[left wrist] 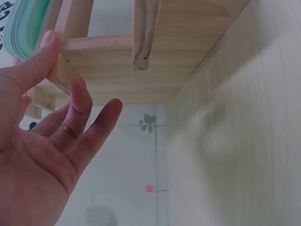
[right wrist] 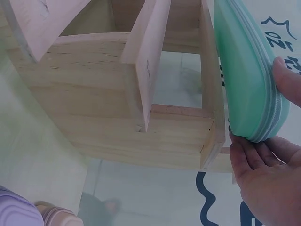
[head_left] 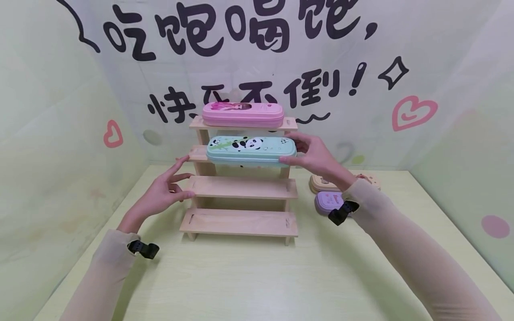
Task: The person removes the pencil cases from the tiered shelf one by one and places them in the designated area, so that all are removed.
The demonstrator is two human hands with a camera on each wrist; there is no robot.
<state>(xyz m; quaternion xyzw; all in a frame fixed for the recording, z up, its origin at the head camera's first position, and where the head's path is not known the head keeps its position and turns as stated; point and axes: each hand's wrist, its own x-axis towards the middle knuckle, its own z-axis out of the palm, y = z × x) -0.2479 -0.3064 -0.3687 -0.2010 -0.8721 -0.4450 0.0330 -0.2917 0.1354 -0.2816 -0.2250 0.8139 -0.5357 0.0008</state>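
Observation:
A mint-green pencil case with a panda picture lies along the second tier from the top of a wooden step rack. My right hand grips the case's right end, thumb in front and fingers behind; its zipper shows in the right wrist view. At the rack's left side, my left hand touches the shelf ends with thumb and index finger, the other fingers loosely bent. In the left wrist view the thumb rests on a shelf corner. A pink pencil case sits on the top tier.
On the table right of the rack lie a purple pencil case and a tan one, partly hidden by my right arm. The two lower shelves hold nothing. A printed backdrop stands close behind the rack.

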